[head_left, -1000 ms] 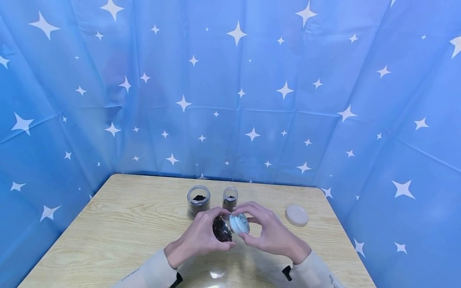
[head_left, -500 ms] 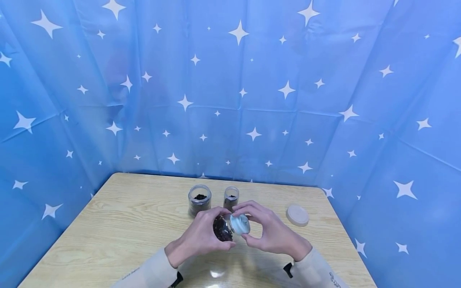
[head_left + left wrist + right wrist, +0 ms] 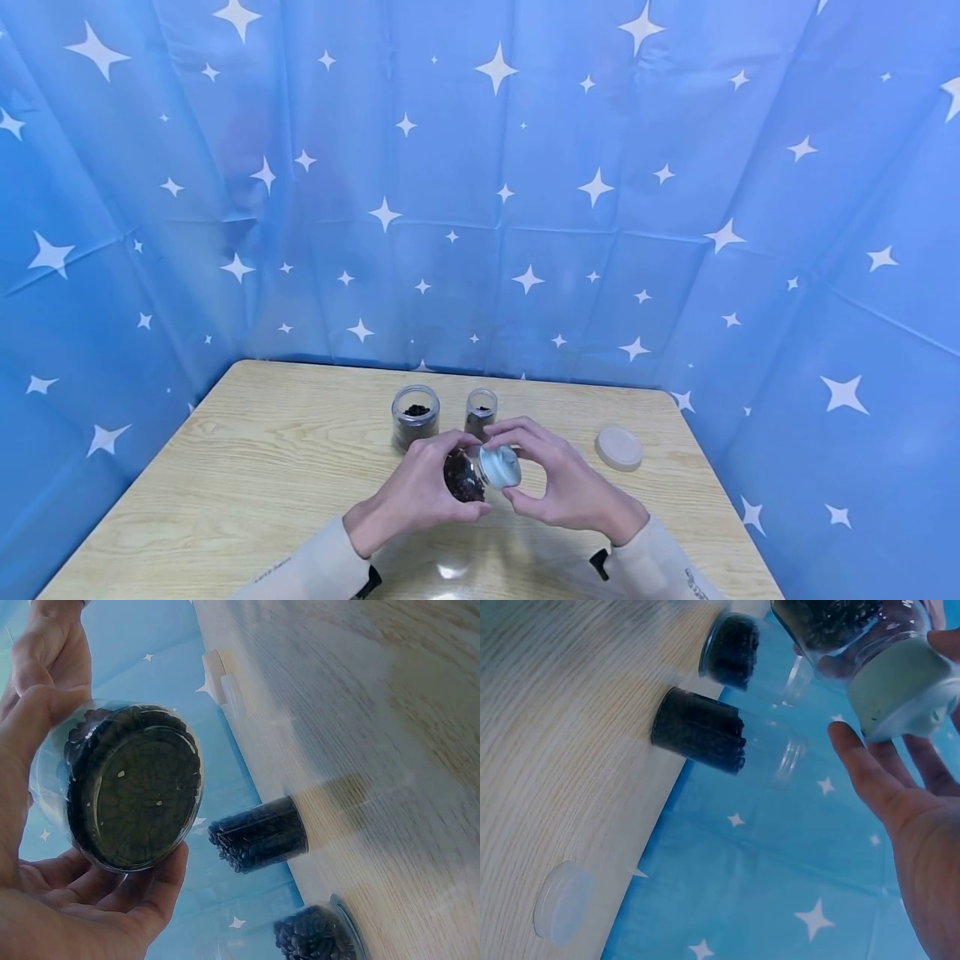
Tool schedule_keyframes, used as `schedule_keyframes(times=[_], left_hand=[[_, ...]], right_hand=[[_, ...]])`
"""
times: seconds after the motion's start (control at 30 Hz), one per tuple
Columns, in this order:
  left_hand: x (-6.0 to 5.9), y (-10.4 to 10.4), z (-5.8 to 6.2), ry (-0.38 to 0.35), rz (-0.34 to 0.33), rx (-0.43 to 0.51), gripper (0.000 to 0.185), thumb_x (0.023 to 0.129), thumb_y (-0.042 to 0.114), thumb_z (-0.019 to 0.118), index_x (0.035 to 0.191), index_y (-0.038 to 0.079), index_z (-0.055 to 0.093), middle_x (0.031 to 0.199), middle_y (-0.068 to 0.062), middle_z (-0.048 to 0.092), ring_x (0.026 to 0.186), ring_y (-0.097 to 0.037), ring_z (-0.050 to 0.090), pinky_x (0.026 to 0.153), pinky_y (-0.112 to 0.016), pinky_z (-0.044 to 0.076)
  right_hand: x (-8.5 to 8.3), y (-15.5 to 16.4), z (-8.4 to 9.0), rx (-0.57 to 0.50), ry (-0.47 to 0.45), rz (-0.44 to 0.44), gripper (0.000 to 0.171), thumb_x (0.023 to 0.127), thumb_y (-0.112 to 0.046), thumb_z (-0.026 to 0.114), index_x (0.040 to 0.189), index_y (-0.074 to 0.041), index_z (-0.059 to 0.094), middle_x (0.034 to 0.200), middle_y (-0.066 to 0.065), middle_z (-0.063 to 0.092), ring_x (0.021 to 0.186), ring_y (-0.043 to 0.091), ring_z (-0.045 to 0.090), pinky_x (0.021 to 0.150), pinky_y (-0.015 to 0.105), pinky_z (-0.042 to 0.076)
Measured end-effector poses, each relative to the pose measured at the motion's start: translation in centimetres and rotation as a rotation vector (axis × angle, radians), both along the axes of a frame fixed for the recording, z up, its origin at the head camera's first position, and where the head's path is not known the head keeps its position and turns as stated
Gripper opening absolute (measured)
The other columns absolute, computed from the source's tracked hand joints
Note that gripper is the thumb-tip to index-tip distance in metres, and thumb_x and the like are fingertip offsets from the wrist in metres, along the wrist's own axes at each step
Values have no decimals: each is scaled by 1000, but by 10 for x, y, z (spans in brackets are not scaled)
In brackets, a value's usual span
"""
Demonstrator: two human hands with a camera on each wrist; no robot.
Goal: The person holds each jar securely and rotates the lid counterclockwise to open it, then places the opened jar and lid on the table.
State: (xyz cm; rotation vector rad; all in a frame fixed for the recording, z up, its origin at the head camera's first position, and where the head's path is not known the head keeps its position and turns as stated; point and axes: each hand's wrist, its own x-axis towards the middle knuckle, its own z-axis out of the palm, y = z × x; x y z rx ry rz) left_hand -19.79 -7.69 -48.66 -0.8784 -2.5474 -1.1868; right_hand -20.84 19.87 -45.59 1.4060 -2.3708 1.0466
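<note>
Above the table's near middle, my left hand (image 3: 422,492) grips a clear jar (image 3: 461,477) of dark beans, tipped on its side. In the left wrist view its round base (image 3: 133,796) faces the camera, with my fingers and thumb curled round it. My right hand (image 3: 561,492) holds the jar's pale lid (image 3: 500,467), fingers above and thumb below. The right wrist view shows that lid (image 3: 900,686) sitting on the jar's neck.
Two open jars of dark beans stand behind my hands on the wooden table (image 3: 247,467), a wide one (image 3: 415,414) and a narrow one (image 3: 480,410). A loose beige lid (image 3: 618,448) lies at the right. A blue star-print curtain (image 3: 480,208) encloses the table.
</note>
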Motion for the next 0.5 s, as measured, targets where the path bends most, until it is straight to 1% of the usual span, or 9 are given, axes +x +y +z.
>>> schedule_keyframes(times=[0.07, 0.17, 0.27, 0.37, 0.5], left_hand=[[0, 0, 1, 2, 1, -2, 77, 75, 36, 109, 140, 12, 75, 126, -3, 86, 109, -10, 78, 97, -29, 65], [1, 0, 1, 1, 2, -3, 77, 75, 35, 109, 140, 12, 75, 128, -3, 86, 111, -11, 78, 99, -30, 66], [1, 0, 1, 2, 0, -3, 78, 75, 35, 109, 141, 13, 75, 129, -2, 86, 112, -12, 79, 100, -31, 66], [2, 1, 2, 1, -2, -2, 78, 75, 35, 109, 141, 12, 75, 129, -1, 85, 112, -12, 79, 99, -30, 66], [2, 2, 3, -2, -1, -3, 78, 75, 36, 110, 141, 12, 75, 128, 0, 85, 111, -11, 78, 97, -29, 66]], right_hand=[[1, 0, 1, -2, -3, -1, 73, 89, 1, 91, 155, -19, 66, 164, 11, 64, 141, 28, 74, 108, 39, 69], [2, 0, 2, -18, -38, -8, 75, 91, -2, 92, 159, -16, 63, 164, 15, 63, 143, 31, 72, 109, 41, 69], [3, -1, 1, -41, -91, -43, 75, 96, -9, 91, 163, -19, 60, 164, 13, 63, 143, 32, 71, 107, 40, 69], [4, -2, 1, -55, -131, -100, 71, 101, -18, 90, 164, -23, 59, 163, 8, 64, 141, 30, 71, 101, 36, 71], [7, -3, 0, -62, -146, -181, 65, 103, -29, 88, 162, -20, 62, 159, 6, 68, 136, 30, 73, 90, 33, 72]])
